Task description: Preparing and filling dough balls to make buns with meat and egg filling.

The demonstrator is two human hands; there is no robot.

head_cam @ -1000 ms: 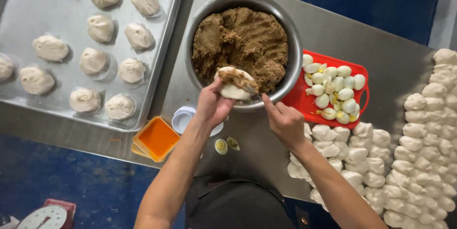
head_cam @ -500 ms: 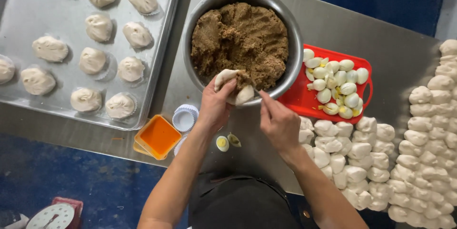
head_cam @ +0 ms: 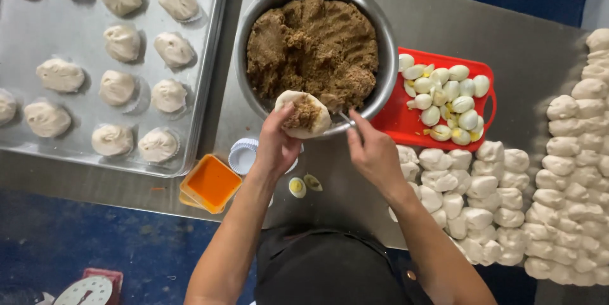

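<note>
My left hand (head_cam: pixel 276 145) cups a flattened round of white dough (head_cam: pixel 303 115) with a lump of brown filling on it, held at the near rim of the metal bowl (head_cam: pixel 384 70). The bowl is heaped with brown minced filling (head_cam: pixel 311 45). My right hand (head_cam: pixel 373 151) grips a thin metal utensil (head_cam: pixel 344 119) whose tip reaches the dough. Beside the bowl on the right, a red tray (head_cam: pixel 406 129) holds several boiled egg pieces (head_cam: pixel 444 96).
A large metal baking tray (head_cam: pixel 82 13) at the left carries several filled buns in paper cups. Piles of raw dough pieces (head_cam: pixel 482 197) cover the table's right side. An orange square container (head_cam: pixel 211 182), a stack of paper cups (head_cam: pixel 241 156) and two egg slices (head_cam: pixel 297 187) lie near the table's front edge.
The dough round now lies open in my left hand with brown filling on it. My right hand has moved up to it with the utensil.
</note>
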